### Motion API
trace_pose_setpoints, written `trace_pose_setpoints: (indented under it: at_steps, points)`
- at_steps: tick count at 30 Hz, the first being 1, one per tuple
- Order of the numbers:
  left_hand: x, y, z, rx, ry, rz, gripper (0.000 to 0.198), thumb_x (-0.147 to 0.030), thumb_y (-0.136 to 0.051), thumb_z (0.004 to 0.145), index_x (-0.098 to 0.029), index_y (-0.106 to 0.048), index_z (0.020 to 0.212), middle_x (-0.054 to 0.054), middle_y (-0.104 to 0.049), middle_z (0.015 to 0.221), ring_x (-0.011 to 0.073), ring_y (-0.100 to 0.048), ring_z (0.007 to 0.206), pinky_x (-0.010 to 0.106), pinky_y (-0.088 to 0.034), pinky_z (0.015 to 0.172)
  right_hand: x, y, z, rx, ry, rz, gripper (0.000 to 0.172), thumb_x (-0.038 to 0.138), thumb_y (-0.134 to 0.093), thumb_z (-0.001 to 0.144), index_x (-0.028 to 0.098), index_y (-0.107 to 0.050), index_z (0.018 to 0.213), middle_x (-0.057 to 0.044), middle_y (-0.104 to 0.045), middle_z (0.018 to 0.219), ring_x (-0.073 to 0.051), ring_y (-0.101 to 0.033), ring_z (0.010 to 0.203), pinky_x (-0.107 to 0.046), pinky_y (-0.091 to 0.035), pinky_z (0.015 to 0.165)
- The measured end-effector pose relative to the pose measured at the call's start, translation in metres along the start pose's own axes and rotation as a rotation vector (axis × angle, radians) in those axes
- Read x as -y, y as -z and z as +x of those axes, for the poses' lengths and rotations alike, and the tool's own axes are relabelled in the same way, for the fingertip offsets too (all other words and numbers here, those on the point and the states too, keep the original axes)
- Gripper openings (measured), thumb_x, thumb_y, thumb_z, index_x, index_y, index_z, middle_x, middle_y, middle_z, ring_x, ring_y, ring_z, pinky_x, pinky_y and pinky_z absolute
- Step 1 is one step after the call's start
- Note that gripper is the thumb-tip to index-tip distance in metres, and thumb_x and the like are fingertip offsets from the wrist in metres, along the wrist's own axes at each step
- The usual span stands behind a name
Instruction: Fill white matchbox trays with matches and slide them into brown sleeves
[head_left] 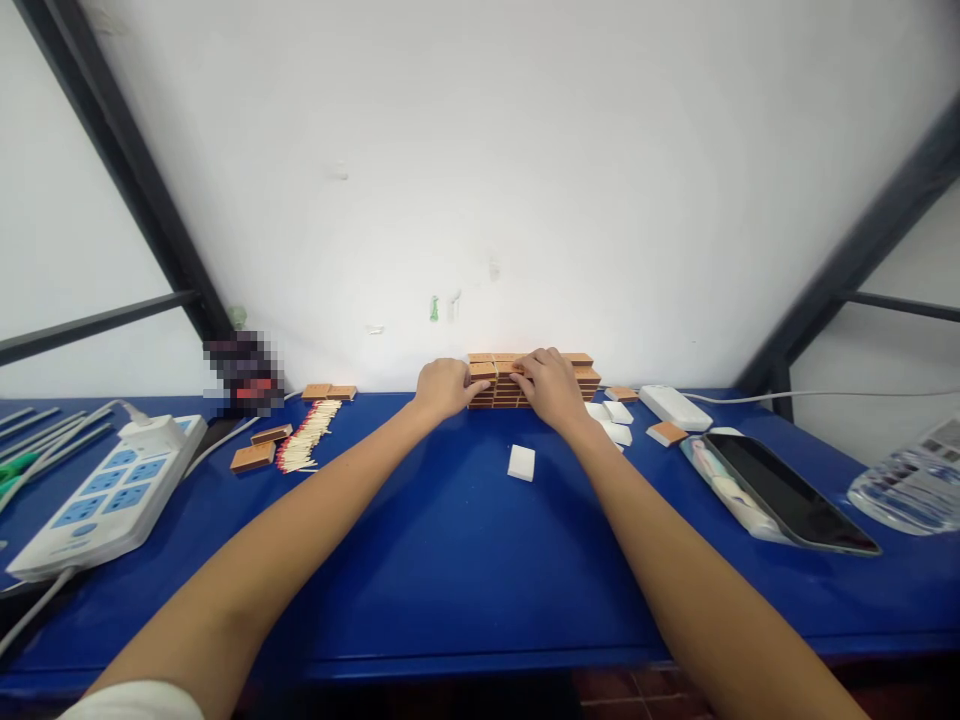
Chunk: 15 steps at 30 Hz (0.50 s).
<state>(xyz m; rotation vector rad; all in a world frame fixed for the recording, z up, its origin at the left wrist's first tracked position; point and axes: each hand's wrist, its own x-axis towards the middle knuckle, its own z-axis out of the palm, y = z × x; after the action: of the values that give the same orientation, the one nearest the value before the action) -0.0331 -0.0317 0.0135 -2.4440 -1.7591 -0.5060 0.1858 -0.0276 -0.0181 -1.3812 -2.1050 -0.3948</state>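
Against the wall stands a stack of orange-brown matchboxes (509,394), built in several layers and rows. My left hand (444,388) is closed at its left end, with the thumb on the front of an upper matchbox (482,370). From the right, my right hand (553,386) curls over the top of the stack, its thumb and fingers pinching a matchbox near the middle. Part of the stack is hidden behind this hand. A small white rectangular piece (521,463) lies on the blue table in front of it. More white pieces (616,420) lie beside my right wrist.
To the left lie loose matches (306,438) with red heads and several matchboxes (253,457). A white power strip (112,490) sits further left. On the right are a white power bank (675,408), another matchbox (666,433), a phone (787,490) and a clear plastic package (911,480).
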Motion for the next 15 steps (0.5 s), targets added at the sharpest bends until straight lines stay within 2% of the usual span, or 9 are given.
trace_pose_setpoints:
  at_steps: [4, 6, 15]
  points:
    - [-0.003, -0.004, 0.004, 0.029, 0.008, 0.053, 0.037, -0.046, -0.064, 0.103, -0.015, -0.07, 0.122, 0.013, -0.07, 0.124, 0.0259, -0.069, 0.11, 0.046, -0.059, 0.096, 0.0, 0.002, 0.0, 0.001, 0.0, -0.028, 0.025, 0.026, -0.051, 0.107, 0.014, -0.072, 0.114, -0.018, -0.068, 0.116, -0.033, -0.053, 0.114, -0.044, -0.037, 0.099]
    - [-0.002, -0.006, 0.006, 0.04, 0.006, 0.07, 0.039, -0.039, -0.066, 0.102, -0.017, -0.064, 0.134, 0.012, -0.066, 0.134, 0.0249, -0.068, 0.113, 0.047, -0.06, 0.096, 0.001, 0.004, -0.001, 0.005, -0.004, -0.035, 0.025, 0.025, -0.05, 0.107, 0.015, -0.071, 0.113, -0.018, -0.068, 0.115, -0.033, -0.053, 0.114, -0.044, -0.037, 0.098]
    - [0.002, -0.011, 0.014, 0.057, -0.013, 0.098, 0.038, -0.04, -0.066, 0.102, -0.016, -0.065, 0.131, 0.012, -0.067, 0.131, 0.0252, -0.068, 0.113, 0.047, -0.06, 0.096, 0.008, 0.007, -0.001, 0.035, -0.046, -0.039, 0.025, 0.024, -0.05, 0.105, 0.015, -0.069, 0.118, -0.019, -0.067, 0.12, -0.034, -0.051, 0.116, -0.045, -0.036, 0.098]
